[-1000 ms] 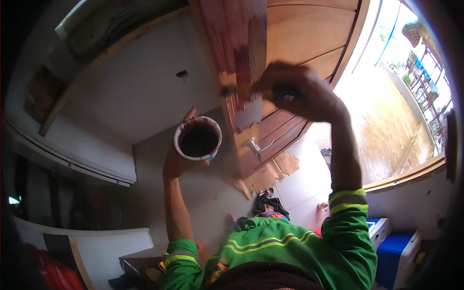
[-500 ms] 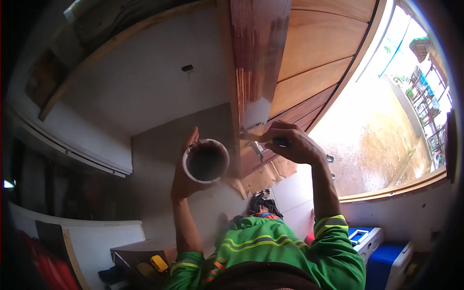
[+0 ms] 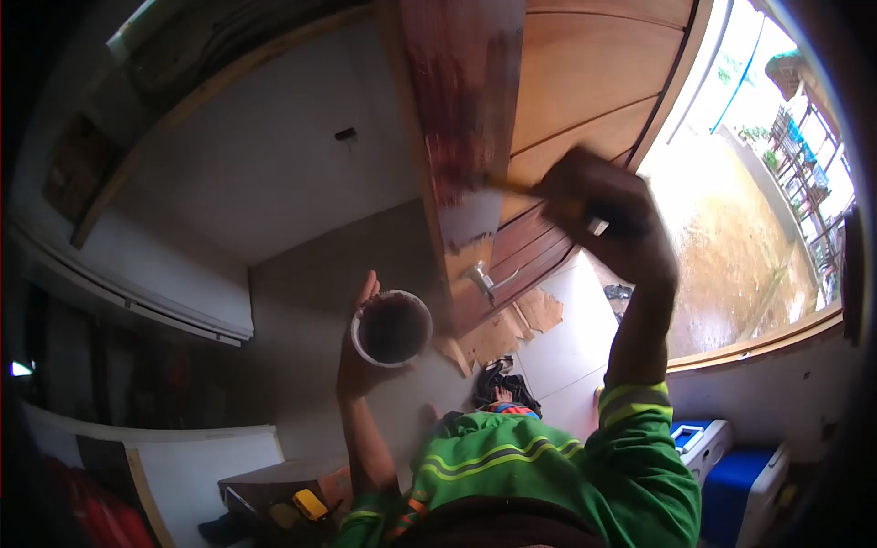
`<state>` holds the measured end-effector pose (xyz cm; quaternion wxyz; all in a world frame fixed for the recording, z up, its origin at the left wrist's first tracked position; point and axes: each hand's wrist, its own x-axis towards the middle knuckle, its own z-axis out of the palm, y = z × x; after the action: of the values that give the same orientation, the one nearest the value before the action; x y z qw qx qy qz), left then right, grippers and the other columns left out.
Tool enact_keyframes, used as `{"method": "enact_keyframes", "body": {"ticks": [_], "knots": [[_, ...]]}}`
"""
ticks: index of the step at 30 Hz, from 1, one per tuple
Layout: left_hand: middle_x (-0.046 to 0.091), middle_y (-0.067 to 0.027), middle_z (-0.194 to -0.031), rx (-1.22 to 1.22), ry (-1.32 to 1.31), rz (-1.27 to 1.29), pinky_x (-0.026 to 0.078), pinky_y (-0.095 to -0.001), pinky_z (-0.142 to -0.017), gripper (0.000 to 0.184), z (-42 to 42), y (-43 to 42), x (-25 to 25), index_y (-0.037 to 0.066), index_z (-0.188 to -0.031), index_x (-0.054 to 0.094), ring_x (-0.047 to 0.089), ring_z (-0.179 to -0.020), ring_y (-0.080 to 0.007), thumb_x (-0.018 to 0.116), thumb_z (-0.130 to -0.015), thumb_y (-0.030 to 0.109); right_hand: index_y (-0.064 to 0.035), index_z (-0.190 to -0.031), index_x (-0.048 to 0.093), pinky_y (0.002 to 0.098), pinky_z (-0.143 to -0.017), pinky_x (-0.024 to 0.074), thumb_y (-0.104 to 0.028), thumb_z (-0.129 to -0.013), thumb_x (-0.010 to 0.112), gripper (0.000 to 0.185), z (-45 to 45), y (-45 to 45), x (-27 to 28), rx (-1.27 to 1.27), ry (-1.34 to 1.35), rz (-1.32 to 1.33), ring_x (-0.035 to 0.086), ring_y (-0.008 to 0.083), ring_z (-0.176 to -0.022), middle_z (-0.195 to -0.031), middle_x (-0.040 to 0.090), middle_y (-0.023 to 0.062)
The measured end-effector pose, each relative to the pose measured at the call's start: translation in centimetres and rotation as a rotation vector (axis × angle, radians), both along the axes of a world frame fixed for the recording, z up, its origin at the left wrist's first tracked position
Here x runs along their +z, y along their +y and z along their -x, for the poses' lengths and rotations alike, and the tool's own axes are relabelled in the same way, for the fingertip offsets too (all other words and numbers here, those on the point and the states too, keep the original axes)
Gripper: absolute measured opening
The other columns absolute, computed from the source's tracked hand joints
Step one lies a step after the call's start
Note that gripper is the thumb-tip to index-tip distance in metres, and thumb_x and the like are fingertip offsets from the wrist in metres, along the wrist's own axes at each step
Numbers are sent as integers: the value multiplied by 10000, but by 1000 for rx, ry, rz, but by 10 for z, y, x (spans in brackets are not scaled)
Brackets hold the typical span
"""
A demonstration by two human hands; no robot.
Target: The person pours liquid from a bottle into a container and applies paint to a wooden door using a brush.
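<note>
My left hand [image 3: 354,373] is wrapped round a white cup [image 3: 357,343] with dark reddish-brown liquid [image 3: 393,331] inside. Its rim is smeared with the same colour. In my right hand [image 3: 614,215], blurred by motion, is a paintbrush [image 3: 513,185] with a yellowish handle. The brush tip points left at the edge board of a wooden door [image 3: 461,100], where dark red-brown wet finish covers the upper part. Whether the bristles touch the wood is blurred. Lower down, a metal door handle [image 3: 482,276] sticks out from a paler part of the board.
Cardboard [image 3: 512,333] lies on the tiled floor below the door. Blue-and-white coolers [image 3: 744,489] stand at lower right, near a bright opening to a wet yard [image 3: 731,265]. A yellow object [image 3: 309,504] sits on a dark surface at lower left.
My right hand has moved up and to the right, carrying the brush from beside the door handle to higher on the board. The left hand still holds the cup.
</note>
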<state>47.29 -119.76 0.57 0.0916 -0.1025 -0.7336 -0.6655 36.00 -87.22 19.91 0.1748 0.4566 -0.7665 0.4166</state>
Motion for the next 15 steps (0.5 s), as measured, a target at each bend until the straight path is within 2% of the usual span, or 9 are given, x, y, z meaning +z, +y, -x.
{"method": "enact_keyframes", "body": {"ticks": [2, 5, 8, 9, 10, 11, 12, 14, 15], "knots": [[267, -237, -1608, -4, -9, 10, 262, -414, -1209, 1483, -2, -3, -1, 28, -1588, 154, 264, -1503, -290, 1030, -427, 314, -31, -1042, 731, 364, -729, 538, 5, -806, 755, 239, -5, -19, -27, 30, -89, -89, 661, 232, -847, -932, 645, 101], [266, -238, -1608, -16, -21, -10, 279, -412, -1201, 1477, -3, -6, -1, 37, -1590, 153, 292, -1491, -289, 1029, -431, 304, -50, -1039, 734, 333, -726, 561, -20, -839, 742, 203, 11, -35, -48, 10, 59, -178, 673, 215, -858, -989, 658, 97], [267, -238, -1607, -25, -15, -33, 284, -412, -1198, 1479, -2, -2, 1, 48, -1593, 154, 313, -1481, -289, 1030, -429, 302, -44, -1043, 732, 308, -715, 563, -18, -839, 747, 206, 18, -32, -4, 7, 17, -127, 680, 200, -875, -1015, 665, 99], [267, -238, -1607, -25, 1, -25, 286, -412, -1197, 1482, -1, -2, -1, 50, -1593, 153, 319, -1478, -289, 1031, -426, 302, -33, -1032, 728, 294, -722, 561, 8, -843, 740, 194, 22, -30, 17, 5, 132, -131, 681, 184, -887, -1022, 664, 92], [267, -238, -1607, -26, 17, -17, 288, -412, -1196, 1486, 0, -2, -2, 53, -1594, 153, 324, -1475, -288, 1032, -422, 303, -19, -1029, 721, 284, -735, 562, 40, -860, 713, 179, 13, -30, 44, 17, 69, -52, 686, 175, -893, -1019, 665, 78], [264, -211, -1614, -15, -2, -30, 275, -415, -1202, 1465, -1, 0, 2, 46, -1586, 180, 307, -1484, -288, 1022, -430, 364, -20, -1031, 720, 275, -754, 562, 55, -876, 693, 173, 18, -26, 67, 7, 185, -68, 687, 174, -885, -1050, 671, 70], [261, -183, -1621, -5, -20, -43, 263, -418, -1209, 1448, -2, 5, 7, 38, -1578, 208, 290, -1492, -288, 1013, -438, 424, -28, -1049, 721, 294, -782, 566, 48, -866, 709, 198, 10, -29, 88, -23, 124, 55, 685, 177, -907, -1062, 687, 71], [254, -155, -1631, -3, -46, -49, 246, -422, -1216, 1435, -1, 9, 11, 30, -1569, 236, 265, -1504, -290, 1003, -445, 485, -31, -980, 747, 284, -715, 559, -103, -877, 727, 127, 7, -26, 116, -220, 531, 104, 700, 182, -824, -944, 714, 97], [250, -155, -1633, -10, -56, -40, 243, -423, -1218, 1436, 0, 9, 11, 30, -1569, 237, 257, -1507, -292, 1004, -444, 486, -33, -992, 747, 287, -731, 562, -97, -878, 727, 133, 10, -18, 115, -186, 560, 131, 701, 184, -839, -960, 715, 96]]}}
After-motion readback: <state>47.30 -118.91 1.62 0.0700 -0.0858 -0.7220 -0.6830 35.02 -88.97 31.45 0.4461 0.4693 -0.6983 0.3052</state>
